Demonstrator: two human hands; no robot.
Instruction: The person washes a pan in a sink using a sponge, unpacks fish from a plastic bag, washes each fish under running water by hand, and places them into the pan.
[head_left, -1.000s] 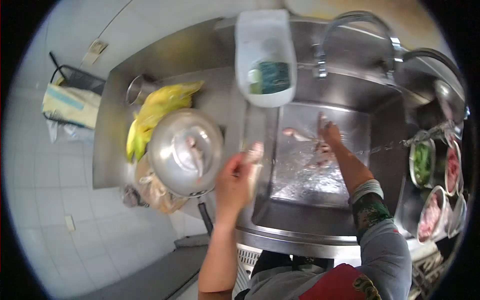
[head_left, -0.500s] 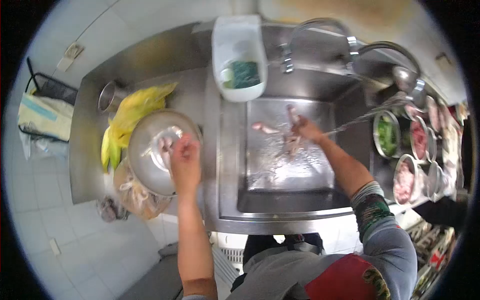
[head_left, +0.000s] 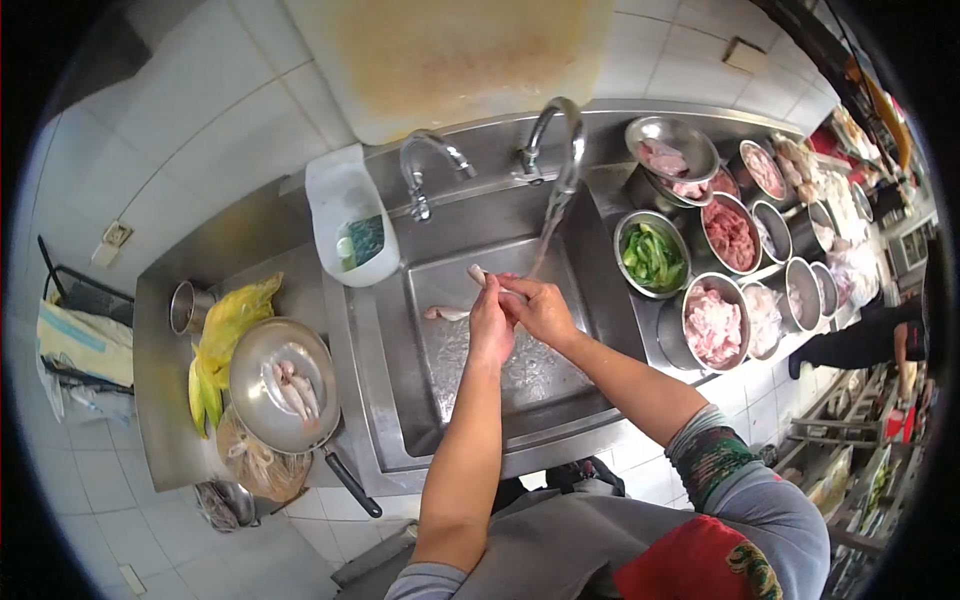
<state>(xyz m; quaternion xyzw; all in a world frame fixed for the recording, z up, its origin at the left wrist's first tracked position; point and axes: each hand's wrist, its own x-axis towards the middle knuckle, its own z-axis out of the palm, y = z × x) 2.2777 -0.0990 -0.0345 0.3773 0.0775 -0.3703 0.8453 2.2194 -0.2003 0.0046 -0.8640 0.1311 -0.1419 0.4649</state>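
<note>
Above the steel sink [head_left: 405,400], my left hand [head_left: 490,325] and my right hand [head_left: 543,308] meet, fingers closed round one small pale fish [head_left: 478,273] whose end sticks out at the upper left. Another fish [head_left: 446,313] lies on the sink floor, left of my hands. Water [head_left: 547,240] runs from the right-hand tap [head_left: 575,150] just behind them. To the left, a steel pan [head_left: 265,345] with a black handle holds small fish [head_left: 297,388].
A white container [head_left: 383,262] with a green scouring pad stands behind the sink's left side. Yellow bag [head_left: 235,315] and brown bag [head_left: 262,465] flank the pan. Right are pots of greens [head_left: 652,254] and meat [head_left: 713,325]. A person in dark clothes [head_left: 860,335] is at far right.
My left hand has moved from the pan to the sink and joined my right hand round a fish. The pan now holds more fish. The view has swung to the right.
</note>
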